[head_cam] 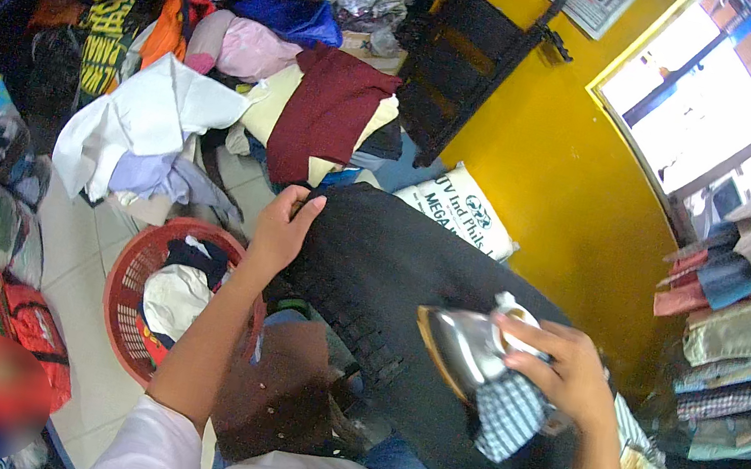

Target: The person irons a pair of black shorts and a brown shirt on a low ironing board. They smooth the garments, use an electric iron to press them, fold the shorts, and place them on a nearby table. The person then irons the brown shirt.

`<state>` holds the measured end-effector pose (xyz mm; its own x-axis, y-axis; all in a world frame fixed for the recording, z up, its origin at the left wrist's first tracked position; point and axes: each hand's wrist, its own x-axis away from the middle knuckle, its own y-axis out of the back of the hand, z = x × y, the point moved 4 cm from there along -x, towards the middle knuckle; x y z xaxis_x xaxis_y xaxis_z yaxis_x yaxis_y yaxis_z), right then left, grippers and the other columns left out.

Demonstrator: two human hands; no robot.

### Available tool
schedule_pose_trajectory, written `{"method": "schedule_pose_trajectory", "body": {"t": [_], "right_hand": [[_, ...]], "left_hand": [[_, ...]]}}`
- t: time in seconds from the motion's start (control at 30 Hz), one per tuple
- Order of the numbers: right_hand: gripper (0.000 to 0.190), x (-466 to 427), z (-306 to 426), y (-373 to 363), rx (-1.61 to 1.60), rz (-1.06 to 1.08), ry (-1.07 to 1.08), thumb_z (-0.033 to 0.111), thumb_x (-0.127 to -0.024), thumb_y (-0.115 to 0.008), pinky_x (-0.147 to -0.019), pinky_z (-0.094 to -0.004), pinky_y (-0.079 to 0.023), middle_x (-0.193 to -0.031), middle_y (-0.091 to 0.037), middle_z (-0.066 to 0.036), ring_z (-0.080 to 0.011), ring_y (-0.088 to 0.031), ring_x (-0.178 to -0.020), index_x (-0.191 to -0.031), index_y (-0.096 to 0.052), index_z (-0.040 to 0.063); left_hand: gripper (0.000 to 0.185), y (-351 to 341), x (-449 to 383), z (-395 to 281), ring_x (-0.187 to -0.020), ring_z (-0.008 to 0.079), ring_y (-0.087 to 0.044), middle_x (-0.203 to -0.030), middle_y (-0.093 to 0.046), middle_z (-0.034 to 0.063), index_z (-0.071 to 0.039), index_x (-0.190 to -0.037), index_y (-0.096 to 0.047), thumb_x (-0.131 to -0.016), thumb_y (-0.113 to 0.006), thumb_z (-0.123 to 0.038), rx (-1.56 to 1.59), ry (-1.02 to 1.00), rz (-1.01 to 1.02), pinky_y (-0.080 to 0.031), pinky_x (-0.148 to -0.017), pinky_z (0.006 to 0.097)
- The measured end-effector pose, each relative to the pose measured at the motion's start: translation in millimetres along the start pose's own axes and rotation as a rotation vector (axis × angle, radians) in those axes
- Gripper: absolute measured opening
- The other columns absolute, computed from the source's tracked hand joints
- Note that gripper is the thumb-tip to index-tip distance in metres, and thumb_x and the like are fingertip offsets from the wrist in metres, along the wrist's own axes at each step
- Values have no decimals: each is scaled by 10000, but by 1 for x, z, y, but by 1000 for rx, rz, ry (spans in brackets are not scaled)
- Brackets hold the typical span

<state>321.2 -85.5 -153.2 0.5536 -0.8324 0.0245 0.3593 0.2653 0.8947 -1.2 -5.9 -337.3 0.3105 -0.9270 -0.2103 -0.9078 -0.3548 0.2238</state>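
Note:
A black cloth point(386, 259) lies spread over a long surface in front of me, reaching from my left hand down to the lower right. At its far left end, my left hand point(283, 226) grips the edge between thumb and fingers. My right hand point(559, 369) is closed around the white handle of a clothes iron point(465, 348), whose metal body points left over the cloth. Motion blur hides whether the soleplate touches it. Just below the iron, a bunched blue-and-white checked cloth point(509, 416) rests on the black one, partly covered by my right hand.
A red plastic basket point(116, 317) of clothes stands on the tiled floor to the left. Beyond it are a white cloth point(134, 109) and a maroon garment point(330, 110) on heaps. A folding step ladder point(475, 56) leans against the yellow wall point(546, 166). Folded clothes point(738, 359) are stacked at right.

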Motion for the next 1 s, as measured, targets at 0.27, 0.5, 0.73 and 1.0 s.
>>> {"method": "schedule_pose_trajectory", "body": {"t": [0.27,0.5,0.73,1.0], "right_hand": [[408,-125,66,-37,33,53,212,350,-804,-652,-696,-338,-469,-1014,-642,-130,-312,-596,-699,-1194,-594,246],[479,-72,32,-17,106,211,-25,284,-737,-733,-672,-340,-461,-891,-658,-168,-271,-608,-685,-1189,-606,189],[425,-117,56,-34,101,136,204,353,-793,-664,-691,-351,-478,-879,-628,-148,-299,-621,-750,-1199,-591,247],[409,-120,56,-33,-29,122,108,280,-807,-671,-828,-311,-462,-1142,-615,-106,-245,-634,-950,-1189,-594,155]], "left_hand": [[307,-14,15,10,-626,220,-483,-701,-492,150,-1,-922,-500,-932,-490,-308,-20,-54,-100,-411,-629,337],[312,-24,15,20,-731,263,-544,-772,-520,173,-3,-973,-506,-946,-458,-311,126,14,-45,-422,-700,350],[300,-30,13,35,-761,233,-542,-788,-539,143,-11,-959,-514,-949,-459,-306,133,10,-79,-420,-723,326],[327,-22,7,34,-710,226,-538,-746,-549,153,7,-867,-521,-932,-491,-311,67,-38,-57,-413,-699,331]]}}
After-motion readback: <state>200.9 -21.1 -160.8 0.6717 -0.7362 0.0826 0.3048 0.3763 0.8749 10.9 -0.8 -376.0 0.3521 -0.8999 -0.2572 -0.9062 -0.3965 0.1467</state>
